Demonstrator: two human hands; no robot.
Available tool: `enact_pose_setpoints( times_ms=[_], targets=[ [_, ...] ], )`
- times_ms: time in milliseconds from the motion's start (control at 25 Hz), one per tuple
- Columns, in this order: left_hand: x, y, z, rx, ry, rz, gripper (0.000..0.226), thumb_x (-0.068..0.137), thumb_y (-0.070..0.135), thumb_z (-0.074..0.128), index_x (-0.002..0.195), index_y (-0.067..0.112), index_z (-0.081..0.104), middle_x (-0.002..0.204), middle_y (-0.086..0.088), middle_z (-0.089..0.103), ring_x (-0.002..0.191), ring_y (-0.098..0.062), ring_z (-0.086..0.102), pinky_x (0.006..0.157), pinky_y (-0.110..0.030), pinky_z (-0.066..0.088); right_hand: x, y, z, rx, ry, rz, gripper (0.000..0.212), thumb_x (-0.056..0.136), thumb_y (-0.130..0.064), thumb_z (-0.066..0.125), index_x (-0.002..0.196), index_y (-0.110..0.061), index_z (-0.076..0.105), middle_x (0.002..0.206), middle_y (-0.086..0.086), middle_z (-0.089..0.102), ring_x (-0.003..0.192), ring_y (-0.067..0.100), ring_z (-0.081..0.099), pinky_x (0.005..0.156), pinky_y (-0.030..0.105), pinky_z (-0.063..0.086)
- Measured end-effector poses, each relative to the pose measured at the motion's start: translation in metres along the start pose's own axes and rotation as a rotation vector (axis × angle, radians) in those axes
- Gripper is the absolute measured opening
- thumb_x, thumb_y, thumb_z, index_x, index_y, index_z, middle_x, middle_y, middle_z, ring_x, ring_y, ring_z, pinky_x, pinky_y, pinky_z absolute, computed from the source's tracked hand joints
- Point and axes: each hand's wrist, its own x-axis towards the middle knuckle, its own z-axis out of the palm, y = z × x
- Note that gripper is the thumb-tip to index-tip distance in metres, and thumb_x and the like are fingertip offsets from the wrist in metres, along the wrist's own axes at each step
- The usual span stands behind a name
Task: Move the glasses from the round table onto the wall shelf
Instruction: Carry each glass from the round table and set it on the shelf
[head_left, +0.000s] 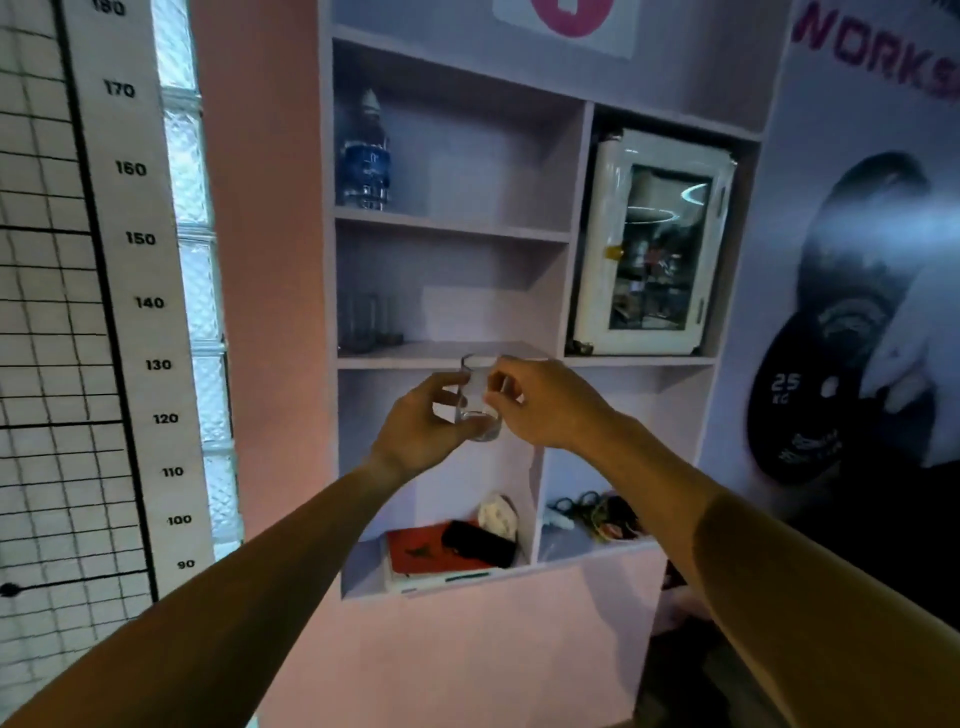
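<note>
Dim, bluish-pink light is filling the room, with daylight coming through the glass-block window (195, 291) at left. Glare is streaking across the mini fridge door (662, 244), and the wide lens is bending and softening the edges.

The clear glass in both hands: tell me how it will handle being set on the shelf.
The glass looks rigid and probably breakable, so set it down gently. Its smooth walls may slip; the left hand and right hand both hold it. The thick base suggests it stands stably.
</note>
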Motion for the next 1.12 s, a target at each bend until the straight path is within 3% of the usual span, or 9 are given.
enact_pose_setpoints(
  times_ms=[80, 200, 400, 520, 600, 800, 920, 1120],
  targets=[
    [0.037, -0.008, -0.007, 0.057, 0.062, -0.015, 0.067, 0.067, 0.06, 0.079, 0.126, 0.039, 0.055, 0.11, 0.017, 0.064, 0.095, -0.01, 0.063, 0.08, -0.025, 0.051, 0.042, 0.009, 0.004, 0.015, 0.012, -0.074, 0.019, 0.097, -0.035, 0.056, 0.11, -0.022, 0.059, 0.109, 0.005, 0.07, 0.095, 0.025, 0.066, 0.085, 0.033, 0.054],
    [0.079, -0.016, -0.016, 0.085, 0.135, -0.033, 0.068, 0.07, 0.057, 0.079, 0.129, 0.032, 0.056, 0.118, 0.014, 0.061, 0.1, -0.011, 0.058, 0.08, -0.022, 0.043, 0.094, 0.022, 0.01, 0.054, 0.021, -0.157, 0.022, 0.098, -0.034, 0.056, 0.114, -0.02, 0.059, 0.113, 0.007, 0.07, 0.095, 0.025, 0.065, 0.087, 0.033, 0.054],
    [0.118, -0.036, -0.025, 0.171, 0.248, -0.09, 0.054, 0.076, 0.051, 0.078, 0.122, 0.031, 0.06, 0.11, 0.018, 0.06, 0.101, -0.011, 0.06, 0.076, -0.015, 0.045, 0.168, 0.043, 0.028, 0.112, -0.045, -0.289, 0.019, 0.099, -0.032, 0.056, 0.113, -0.02, 0.059, 0.114, 0.007, 0.07, 0.092, 0.024, 0.065, 0.082, 0.03, 0.052],
    [0.13, -0.045, -0.029, 0.23, 0.235, -0.088, 0.043, 0.08, 0.048, 0.076, 0.116, 0.026, 0.066, 0.114, 0.008, 0.069, 0.104, -0.017, 0.066, 0.093, -0.039, 0.056, 0.198, 0.05, 0.045, 0.123, -0.068, -0.328, 0.019, 0.098, -0.033, 0.056, 0.113, -0.021, 0.058, 0.111, 0.007, 0.071, 0.088, 0.023, 0.066, 0.083, 0.032, 0.055],
    [0.136, -0.05, -0.03, 0.26, 0.24, -0.107, 0.045, 0.08, 0.047, 0.076, 0.118, 0.024, 0.067, 0.115, 0.004, 0.071, 0.105, -0.018, 0.066, 0.095, -0.043, 0.055, 0.213, 0.054, 0.057, 0.13, -0.076, -0.344, 0.019, 0.098, -0.033, 0.056, 0.112, -0.02, 0.059, 0.11, 0.007, 0.071, 0.086, 0.023, 0.066, 0.082, 0.033, 0.056],
    [0.145, -0.061, -0.034, 0.318, 0.294, -0.113, 0.046, 0.076, 0.052, 0.077, 0.113, 0.027, 0.066, 0.11, 0.008, 0.071, 0.103, -0.015, 0.067, 0.085, -0.027, 0.054, 0.243, 0.059, 0.08, 0.178, -0.064, -0.349, 0.014, 0.096, -0.037, 0.056, 0.104, -0.025, 0.057, 0.106, 0.006, 0.072, 0.084, 0.023, 0.065, 0.077, 0.032, 0.054],
    [0.148, -0.065, -0.034, 0.35, 0.346, -0.126, 0.051, 0.071, 0.057, 0.077, 0.111, 0.03, 0.061, 0.106, 0.008, 0.073, 0.096, -0.013, 0.069, 0.083, -0.031, 0.057, 0.253, 0.06, 0.09, 0.22, -0.048, -0.353, 0.021, 0.095, -0.039, 0.056, 0.112, -0.026, 0.056, 0.106, 0.008, 0.072, 0.087, 0.026, 0.066, 0.082, 0.041, 0.058],
    [0.153, -0.075, -0.035, 0.427, 0.435, -0.137, 0.053, 0.076, 0.055, 0.077, 0.113, 0.025, 0.054, 0.103, 0.007, 0.074, 0.087, -0.013, 0.07, 0.078, -0.036, 0.06, 0.267, 0.06, 0.105, 0.336, -0.001, -0.31, 0.04, 0.09, -0.042, 0.064, 0.124, -0.03, 0.049, 0.071, 0.001, 0.066, 0.067, 0.02, 0.064, 0.073, 0.039, 0.058]
  ],
)
